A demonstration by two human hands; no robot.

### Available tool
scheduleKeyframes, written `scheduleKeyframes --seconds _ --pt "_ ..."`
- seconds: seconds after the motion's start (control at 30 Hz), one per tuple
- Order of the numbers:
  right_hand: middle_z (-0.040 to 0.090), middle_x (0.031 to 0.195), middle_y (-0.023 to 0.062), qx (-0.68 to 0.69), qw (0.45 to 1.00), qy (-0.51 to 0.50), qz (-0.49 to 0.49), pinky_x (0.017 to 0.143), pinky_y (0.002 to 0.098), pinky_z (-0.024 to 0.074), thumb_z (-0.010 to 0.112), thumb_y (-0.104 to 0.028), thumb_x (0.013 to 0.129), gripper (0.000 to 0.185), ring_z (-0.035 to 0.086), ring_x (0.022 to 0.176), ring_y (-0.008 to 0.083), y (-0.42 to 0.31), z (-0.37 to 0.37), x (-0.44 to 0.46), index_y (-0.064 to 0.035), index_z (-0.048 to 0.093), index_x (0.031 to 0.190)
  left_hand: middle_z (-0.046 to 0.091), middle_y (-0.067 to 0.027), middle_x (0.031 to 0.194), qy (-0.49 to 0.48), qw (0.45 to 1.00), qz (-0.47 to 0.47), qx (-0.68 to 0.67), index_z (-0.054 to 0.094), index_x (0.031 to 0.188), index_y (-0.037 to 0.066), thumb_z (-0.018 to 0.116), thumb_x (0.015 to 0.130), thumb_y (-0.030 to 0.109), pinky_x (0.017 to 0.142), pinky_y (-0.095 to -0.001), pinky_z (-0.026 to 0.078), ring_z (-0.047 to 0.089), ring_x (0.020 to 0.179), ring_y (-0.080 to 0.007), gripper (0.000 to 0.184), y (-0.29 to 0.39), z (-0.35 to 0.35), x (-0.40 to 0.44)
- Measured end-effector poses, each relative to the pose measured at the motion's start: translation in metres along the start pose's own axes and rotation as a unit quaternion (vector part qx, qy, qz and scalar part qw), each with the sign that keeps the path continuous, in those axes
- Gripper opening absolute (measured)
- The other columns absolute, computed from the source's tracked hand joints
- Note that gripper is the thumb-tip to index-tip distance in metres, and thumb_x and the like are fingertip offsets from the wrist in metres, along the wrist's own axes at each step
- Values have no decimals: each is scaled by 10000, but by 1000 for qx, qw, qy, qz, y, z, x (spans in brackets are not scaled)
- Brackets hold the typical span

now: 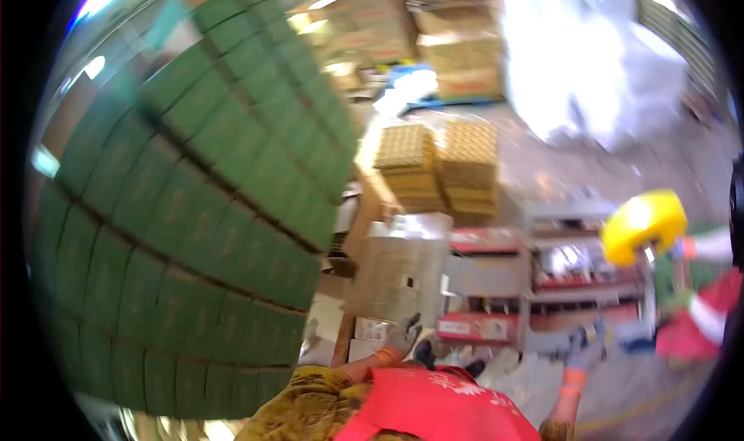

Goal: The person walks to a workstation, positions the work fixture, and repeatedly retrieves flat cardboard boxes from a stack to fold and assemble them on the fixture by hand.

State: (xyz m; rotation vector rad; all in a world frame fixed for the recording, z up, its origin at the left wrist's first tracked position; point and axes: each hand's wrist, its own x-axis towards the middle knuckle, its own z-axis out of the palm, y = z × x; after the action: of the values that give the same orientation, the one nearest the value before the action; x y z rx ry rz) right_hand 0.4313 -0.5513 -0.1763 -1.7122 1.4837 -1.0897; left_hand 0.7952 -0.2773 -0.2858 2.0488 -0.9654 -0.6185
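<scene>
My left hand (403,337), in a grey glove with an orange band at the wrist, is low in the middle of the head view. Its fingers look stretched out beside the lower edge of a cardboard piece (395,274), and I cannot tell whether they touch it. A small white printed box (372,329) lies just left of that hand. Farther right, my right hand (585,349), also gloved and banded in orange, hangs in front of a grey metal frame (525,286). Its fingers are apart, with nothing visible in them, though motion blurs them.
A tall stack of green cartons (225,177) fills the left side. Red-and-white boxes (477,327) are by the grey frame. Yellow patterned stacks (434,166) and white wrapped bulk (581,53) are beyond. At right, another person's red clothing (697,325) is near a yellow rounded thing (643,225).
</scene>
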Motion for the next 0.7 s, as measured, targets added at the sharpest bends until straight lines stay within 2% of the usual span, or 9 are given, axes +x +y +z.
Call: scheduleKeyframes --seconds 0.1,0.2,0.23,0.3,0.33,0.4,0.43,0.63,0.7 --pt "526 1269 175 -95 995 -41 -12 1003 384 365 585 -102 857 494 499 1179 291 -64 12 0 -2 440 1318 590 -214 1190 75 997 -1 -10 521 1242 -15 552 915 237 940 -371 440 586 1083 -303 414 6 -31 -3" --pt "526 1282 147 -87 990 -22 -110 891 278 423 576 -78 875 487 524 1097 203 -85 31 9 -8 424 1332 579 -232 1185 82 995 -57 -24 492 1249 -53 510 937 202 976 -356 411 560 1114 -290 403 3 -45 -7" --pt "539 1256 138 -54 995 -84 -7 899 294 430 567 -55 864 470 531 1090 203 -113 36 9 13 434 1310 585 -201 1184 94 989 -64 -98 509 1248 -21 529 919 193 970 -363 417 560 1108 -292 392 -33 -37 -6" --pt "544 1214 103 106 985 -125 -60 942 317 409 539 -32 836 443 518 1092 202 -107 71 10 -13 470 1273 564 -196 1238 66 991 -53 103 470 1309 11 485 941 278 1063 -367 308 508 1186 -315 455 -75 -44 -7" --pt "564 1184 113 258 950 -162 61 888 305 453 545 18 819 411 547 1055 207 -99 96 6 27 488 1226 564 -195 1238 48 986 -37 152 470 1308 11 484 941 278 1061 -366 310 509 1184 -313 454 -94 -48 -6" --pt "572 1196 135 133 963 -225 -62 865 355 478 535 -56 815 332 577 1045 268 -123 122 -15 -27 583 1142 565 -192 1237 42 995 -53 68 470 1308 11 484 943 278 1055 -364 315 511 1181 -309 453 -102 -77 2" --pt "601 1146 148 0 950 -205 -236 848 397 489 525 -66 815 339 597 996 325 -124 136 -29 -59 593 1147 565 -191 1236 38 996 -82 -27 470 1307 11 484 943 278 1052 -363 318 512 1179 -306 452 -101 -86 9" --pt "610 1058 136 -93 932 -343 -68 820 405 483 562 -228 865 358 595 945 323 -205 180 -98 -106 530 1199 566 -183 1233 6 966 -164 -200 471 1306 11 482 947 278 1036 -356 332 516 1168 -294 447 -140 -127 27" --pt "601 1019 91 -117 938 -221 -240 765 369 505 537 -187 869 331 606 901 272 -157 216 -119 -103 525 1189 566 -180 1232 -15 965 -166 -203 471 1305 11 482 948 278 1031 -354 337 518 1164 -290 445 -149 -135 33"
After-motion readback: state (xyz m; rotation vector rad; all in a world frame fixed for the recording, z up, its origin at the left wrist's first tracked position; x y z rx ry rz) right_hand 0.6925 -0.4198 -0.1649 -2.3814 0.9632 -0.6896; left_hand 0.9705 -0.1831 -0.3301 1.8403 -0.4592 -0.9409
